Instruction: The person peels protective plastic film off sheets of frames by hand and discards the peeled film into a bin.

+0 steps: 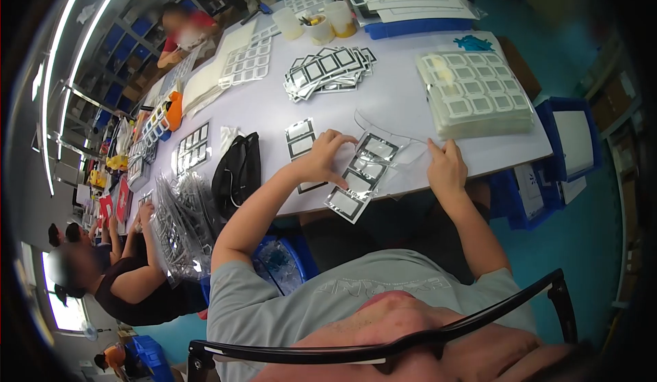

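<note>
My left hand (326, 159) grips the edge of a black-bordered strip (364, 171) with several clear windows, its thumb and fingers closed along the left side. The strip slants over the table's front edge. My right hand (447, 168) pinches the end of a thin clear film (409, 153), which stretches from the strip's upper part and curls at its far edge. Whether the film is still joined to the strip, I cannot tell. Another black-bordered strip (299, 134) lies flat on the table, partly hidden by my left hand and forearm.
A fanned pile of framed strips (328, 69) lies ahead, and a thick stack of framed sheets (475, 95) sits right. Plastic cups (320, 29) stand behind. A black bag (236, 177) and bagged strips (181, 225) are left. Blue bins (571, 139) flank the right edge. Co-workers sit left.
</note>
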A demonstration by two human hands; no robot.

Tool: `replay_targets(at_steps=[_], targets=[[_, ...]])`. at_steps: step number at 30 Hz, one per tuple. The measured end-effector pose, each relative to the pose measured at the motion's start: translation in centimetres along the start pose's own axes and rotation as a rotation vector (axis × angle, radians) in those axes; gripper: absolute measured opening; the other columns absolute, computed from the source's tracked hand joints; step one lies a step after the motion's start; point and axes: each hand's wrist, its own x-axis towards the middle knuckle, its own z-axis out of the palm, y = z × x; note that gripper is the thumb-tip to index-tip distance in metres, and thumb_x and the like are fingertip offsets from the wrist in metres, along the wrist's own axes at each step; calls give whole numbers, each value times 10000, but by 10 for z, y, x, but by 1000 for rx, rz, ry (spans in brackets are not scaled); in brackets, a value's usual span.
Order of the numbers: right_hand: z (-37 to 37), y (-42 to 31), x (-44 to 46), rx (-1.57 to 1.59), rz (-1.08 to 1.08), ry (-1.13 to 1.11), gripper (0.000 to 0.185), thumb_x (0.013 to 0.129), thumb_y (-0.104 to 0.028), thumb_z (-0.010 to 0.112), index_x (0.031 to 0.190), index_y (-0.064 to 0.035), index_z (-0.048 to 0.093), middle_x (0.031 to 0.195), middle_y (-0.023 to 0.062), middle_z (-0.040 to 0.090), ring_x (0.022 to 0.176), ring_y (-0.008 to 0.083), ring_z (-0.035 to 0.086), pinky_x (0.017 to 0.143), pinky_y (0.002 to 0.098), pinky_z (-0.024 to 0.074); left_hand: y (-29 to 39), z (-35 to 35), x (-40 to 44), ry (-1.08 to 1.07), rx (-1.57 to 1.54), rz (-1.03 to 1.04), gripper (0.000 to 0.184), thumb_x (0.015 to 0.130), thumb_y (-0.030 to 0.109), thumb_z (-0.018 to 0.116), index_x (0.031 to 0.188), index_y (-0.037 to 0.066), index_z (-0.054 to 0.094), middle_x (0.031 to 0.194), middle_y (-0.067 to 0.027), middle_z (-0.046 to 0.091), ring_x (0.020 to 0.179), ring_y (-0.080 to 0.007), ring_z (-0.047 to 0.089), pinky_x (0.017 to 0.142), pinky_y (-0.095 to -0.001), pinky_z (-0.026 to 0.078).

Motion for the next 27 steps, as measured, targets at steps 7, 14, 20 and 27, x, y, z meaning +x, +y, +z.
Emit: replay_targets(at_steps=[7, 14, 20, 27], targets=[[2, -2, 2, -6, -4, -29, 360, 910, -39, 644, 1237, -92, 785, 981, 110, 559, 954, 311, 622, 751, 446, 569, 3, 3, -22, 82, 318, 228, 586, 886, 494, 803, 1401, 231, 712, 1451, -153, 552, 1259, -380, 492, 1135, -509, 370], [-12, 15, 6, -42, 25, 25, 343, 920, -39, 641, 1206, -134, 804, 967, 121, 571, 945, 351, 635, 779, 492, 551, 1, 11, -32, 151, 463, 306, 525, 967, 444, 715, 1370, 109, 692, 1558, -140, 573, 1423, -386, 512, 1107, -510, 423], [-11, 24, 7, 40, 26, -13, 330, 897, -38, 688, 1180, -150, 817, 947, 110, 573, 925, 332, 649, 753, 475, 555, 2, 13, -25, 177, 400, 307, 413, 968, 397, 725, 1191, 49, 726, 1361, -130, 707, 1309, -324, 617, 1062, -464, 478], [-8, 24, 7, 85, 42, 9, 294, 902, -52, 700, 1142, -168, 825, 932, 102, 585, 865, 339, 663, 725, 481, 549, -7, 16, 7, 243, 133, 53, 512, 770, 281, 931, 1168, 94, 670, 1022, -59, 689, 1075, -307, 621, 965, -455, 460]])
